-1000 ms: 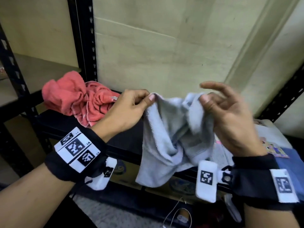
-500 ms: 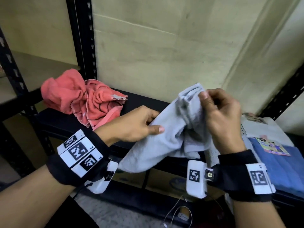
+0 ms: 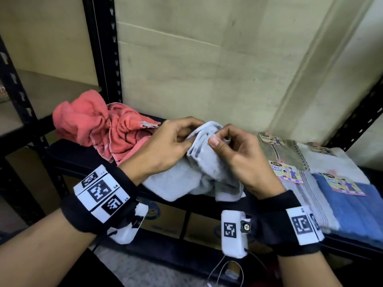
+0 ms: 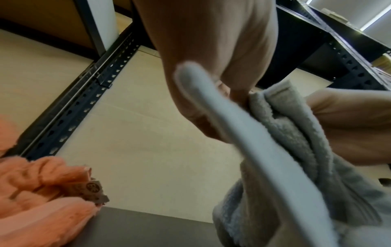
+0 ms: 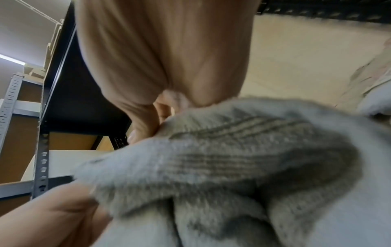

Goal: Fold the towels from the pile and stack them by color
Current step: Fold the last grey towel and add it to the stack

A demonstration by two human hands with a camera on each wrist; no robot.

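Head view: both hands bunch one grey towel over the black shelf (image 3: 68, 154).
Left hand (image 3: 165, 146) and right hand (image 3: 238, 156) pinch the grey towel (image 3: 199, 175) at its top edge, thumbs close together; a crumpled pink towel (image 3: 99, 129) lies to the left, folded towels (image 3: 331, 189) to the right.

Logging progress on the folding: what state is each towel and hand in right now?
Grey towel: bunched, unfolded, held by both hands.
Pink towels: crumpled on shelf.
Blue towel: folded flat, labelled.
Left hand: pinching grey towel.
Right hand: pinching grey towel.
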